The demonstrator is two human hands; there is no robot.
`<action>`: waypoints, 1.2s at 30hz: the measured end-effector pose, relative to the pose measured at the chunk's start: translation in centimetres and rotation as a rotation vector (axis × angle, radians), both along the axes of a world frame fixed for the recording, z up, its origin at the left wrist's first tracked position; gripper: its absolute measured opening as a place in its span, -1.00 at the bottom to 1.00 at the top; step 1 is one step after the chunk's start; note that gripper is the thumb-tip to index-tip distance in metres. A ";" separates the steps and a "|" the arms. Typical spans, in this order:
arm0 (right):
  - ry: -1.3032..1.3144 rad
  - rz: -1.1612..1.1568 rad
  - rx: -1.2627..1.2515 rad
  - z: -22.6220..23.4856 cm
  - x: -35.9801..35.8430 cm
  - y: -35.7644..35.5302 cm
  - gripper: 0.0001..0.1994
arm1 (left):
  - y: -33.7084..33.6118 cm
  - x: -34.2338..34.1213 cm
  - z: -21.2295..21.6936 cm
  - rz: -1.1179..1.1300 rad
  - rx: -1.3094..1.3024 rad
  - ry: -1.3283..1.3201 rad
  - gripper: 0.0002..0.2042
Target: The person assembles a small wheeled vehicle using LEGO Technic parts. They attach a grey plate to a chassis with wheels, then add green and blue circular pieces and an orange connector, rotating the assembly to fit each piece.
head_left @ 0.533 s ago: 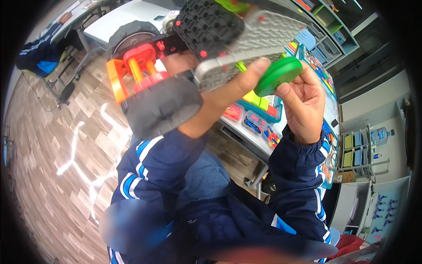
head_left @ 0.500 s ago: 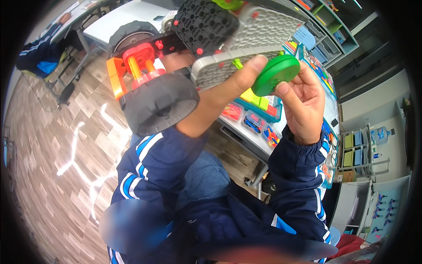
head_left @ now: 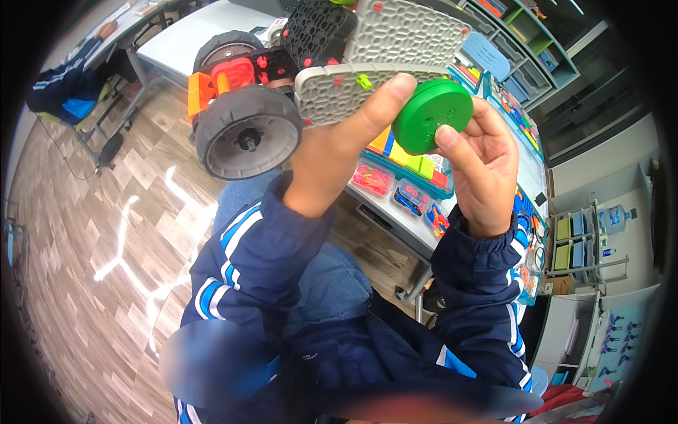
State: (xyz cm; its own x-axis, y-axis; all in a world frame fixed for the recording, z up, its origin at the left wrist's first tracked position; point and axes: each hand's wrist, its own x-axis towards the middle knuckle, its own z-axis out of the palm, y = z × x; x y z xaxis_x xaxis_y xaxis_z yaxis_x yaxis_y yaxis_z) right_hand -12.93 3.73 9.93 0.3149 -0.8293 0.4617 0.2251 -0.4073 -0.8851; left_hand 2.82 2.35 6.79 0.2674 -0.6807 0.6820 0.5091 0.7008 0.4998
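Observation:
A toy vehicle (head_left: 332, 99) built from grey and black textured plates is held up in front of me, with red and orange pieces. Two dark wheels sit at its left end; the nearer wheel (head_left: 248, 138) turns its hub toward me. My left hand (head_left: 339, 152) grips the vehicle from beneath, its thumb reaching along the grey plate to the edge of a green wheel (head_left: 432, 116). Between thumb and fingers, my right hand (head_left: 484, 166) pinches that green wheel at the vehicle's right end. Whether the wheel is seated on an axle is hidden.
Below the vehicle, a white table (head_left: 388, 206) bears a teal tray (head_left: 439, 189) of coloured blocks and small clear boxes (head_left: 373, 178) of red and blue parts. Shelves (head_left: 544, 42) stand at the back right. A chair (head_left: 78, 109) and another person's hand (head_left: 106, 30) are at far left.
The vehicle has tilted, so the near wheel's hub now faces me more and its left end sits slightly higher. Both hands keep hold; the green wheel has shifted slightly left.

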 end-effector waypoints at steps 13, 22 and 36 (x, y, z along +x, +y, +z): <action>-0.065 0.017 -0.009 -0.4 0.3 0.2 -0.72 | 0.6 0.7 0.4 0.084 0.091 -0.177 -0.78; -0.151 0.112 0.084 -0.4 -0.1 0.4 -0.59 | -0.2 -0.2 0.3 0.097 0.077 0.080 -0.80; -0.580 0.948 0.355 -1.3 -1.5 -1.1 -0.51 | 0.2 -0.4 0.5 0.171 0.049 0.068 -0.80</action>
State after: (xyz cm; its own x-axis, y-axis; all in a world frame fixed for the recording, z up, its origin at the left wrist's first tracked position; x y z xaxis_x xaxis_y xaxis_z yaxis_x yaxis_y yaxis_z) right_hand -14.45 2.60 8.58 0.6955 -0.4863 0.5289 0.7146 0.3910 -0.5801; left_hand 2.46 2.55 7.24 0.4264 -0.6529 0.6260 0.4180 0.7560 0.5037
